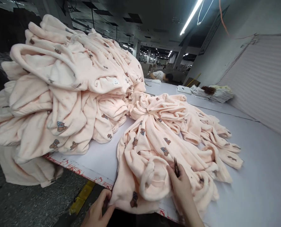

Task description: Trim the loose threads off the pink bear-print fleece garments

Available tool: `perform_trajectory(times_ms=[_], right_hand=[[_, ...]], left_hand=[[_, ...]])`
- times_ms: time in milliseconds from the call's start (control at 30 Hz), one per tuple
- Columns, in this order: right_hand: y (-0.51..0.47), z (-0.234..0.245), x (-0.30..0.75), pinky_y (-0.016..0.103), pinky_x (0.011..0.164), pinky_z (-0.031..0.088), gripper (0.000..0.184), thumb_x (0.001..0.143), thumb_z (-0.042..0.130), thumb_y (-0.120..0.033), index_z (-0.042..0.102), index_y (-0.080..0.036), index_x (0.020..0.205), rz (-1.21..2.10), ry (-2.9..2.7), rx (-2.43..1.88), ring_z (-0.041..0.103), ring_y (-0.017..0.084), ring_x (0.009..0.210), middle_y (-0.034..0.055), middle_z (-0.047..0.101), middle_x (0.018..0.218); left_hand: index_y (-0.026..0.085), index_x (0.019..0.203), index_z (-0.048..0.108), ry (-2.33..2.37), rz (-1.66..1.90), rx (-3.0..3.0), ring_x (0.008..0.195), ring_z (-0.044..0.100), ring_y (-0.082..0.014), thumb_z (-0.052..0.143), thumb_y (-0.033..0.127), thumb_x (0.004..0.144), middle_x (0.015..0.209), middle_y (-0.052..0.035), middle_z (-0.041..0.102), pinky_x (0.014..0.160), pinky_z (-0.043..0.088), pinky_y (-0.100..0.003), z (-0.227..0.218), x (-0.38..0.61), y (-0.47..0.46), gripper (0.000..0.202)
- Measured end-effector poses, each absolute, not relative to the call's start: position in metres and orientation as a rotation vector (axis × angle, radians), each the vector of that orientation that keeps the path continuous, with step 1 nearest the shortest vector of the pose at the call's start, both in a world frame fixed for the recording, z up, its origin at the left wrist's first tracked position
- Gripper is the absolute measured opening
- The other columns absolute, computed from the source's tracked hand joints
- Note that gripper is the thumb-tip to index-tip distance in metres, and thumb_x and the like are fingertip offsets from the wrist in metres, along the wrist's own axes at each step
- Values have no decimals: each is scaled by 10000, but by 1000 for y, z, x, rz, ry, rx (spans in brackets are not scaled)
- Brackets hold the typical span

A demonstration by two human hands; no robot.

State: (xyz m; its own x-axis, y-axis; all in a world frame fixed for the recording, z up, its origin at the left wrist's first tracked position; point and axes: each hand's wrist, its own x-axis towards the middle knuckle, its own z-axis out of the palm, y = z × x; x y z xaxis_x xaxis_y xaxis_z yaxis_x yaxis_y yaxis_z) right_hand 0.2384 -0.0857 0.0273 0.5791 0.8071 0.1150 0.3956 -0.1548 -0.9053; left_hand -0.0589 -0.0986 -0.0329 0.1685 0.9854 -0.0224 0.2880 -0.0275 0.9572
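A crumpled pink fleece garment (159,148) with small bear prints lies spread on the white table (260,176) in front of me. My right hand (181,186) rests on it near the collar opening, fingers closed around small thread snips (176,166) whose blades point up. My left hand (99,209) pinches the garment's lower edge at the table's front rim. More garments of the same fabric trail away to the right (216,135).
A tall heap of folded pink garments (67,88) fills the left of the table and hangs over its edge. Stacked white papers (213,93) sit at the far right by the wall. A person (159,75) leans over the table's far end. Dark floor lies below left.
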Motion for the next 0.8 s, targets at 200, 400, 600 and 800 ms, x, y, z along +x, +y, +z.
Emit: perform_trajectory(times_ms=[200,400,600,800], right_hand=[[-119,38,192,306,684,434,182,837,572,-409,596,-234,881,333,-1244,-1618,562,214,761,36,612,804],[-113,27,151,239,604,462,119,798,581,-281,640,-227,886,587,-1394,-1384,578,161,680,13,609,786],[-112,24,178,218,521,447,177,873,471,-339,591,-217,914,680,-1289,-1470,576,152,579,-11,595,644],[-117,47,198,246,707,499,199,784,509,-170,636,-233,923,575,-1676,-1503,617,176,828,37,611,920]], left_hand=[[223,986,508,714,966,896,845,576,-185,675,471,754,924,-31,629,759,448,-295,-1,-19,-91,379],[220,899,530,925,1041,1265,781,558,-188,589,288,795,831,-27,593,748,443,-285,9,22,-87,138],[244,874,525,1146,1129,1436,690,537,-196,455,342,874,752,-8,568,679,410,-275,9,28,-88,120],[236,912,538,1001,1253,1262,785,550,-172,500,459,870,968,-38,594,735,443,-243,11,26,-94,230]])
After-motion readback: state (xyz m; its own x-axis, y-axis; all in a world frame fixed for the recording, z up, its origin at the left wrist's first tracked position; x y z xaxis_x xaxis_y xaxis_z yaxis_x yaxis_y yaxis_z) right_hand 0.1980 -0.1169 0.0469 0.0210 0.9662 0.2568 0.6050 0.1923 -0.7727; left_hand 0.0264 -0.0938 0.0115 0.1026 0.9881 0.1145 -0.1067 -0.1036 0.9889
